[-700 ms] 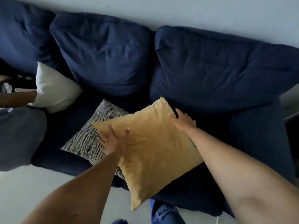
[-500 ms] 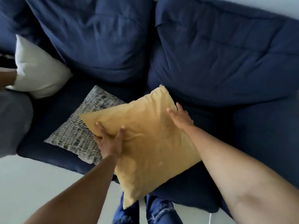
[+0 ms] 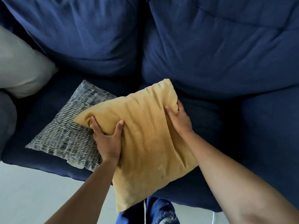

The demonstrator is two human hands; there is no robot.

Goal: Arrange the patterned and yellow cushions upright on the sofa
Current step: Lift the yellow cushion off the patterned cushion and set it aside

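**Both hands clamped on the yellow cushion over the sofa seat**

From my feed I see the yellow cushion [image 3: 145, 143] held between both hands, tilted, with its top corner pointing toward the gap between the two back pillows and its bottom corner hanging past the front edge of the sofa [image 3: 267, 126]. Its fabric is a mustard yellow with a soft sheen, and it is creased in long folds that run from one grip to the other. The left hand [image 3: 107, 141] grips the cushion's left edge, with thumb on the face and fingers [image 3: 94, 126] curled round the edge, pinching a bulge of stuffing. The right hand [image 3: 178, 120] grips the upper right edge the same way, the thumb pressed into the face and the other fingers wrapped behind, where I cannot see them.

The patterned cushion [image 3: 68, 135] lies flat on the left part of the seat, near its front edge. It is grey and off-white in short broken stripes, and its right side is covered by the yellow one and by the left hand. A white cushion [image 3: 21, 70] leans at the left end of the sofa, just beside the patterned one's far corner. Blue jeans [image 3: 155, 212] show below the yellow cushion, over a pale floor [image 3: 32, 191].
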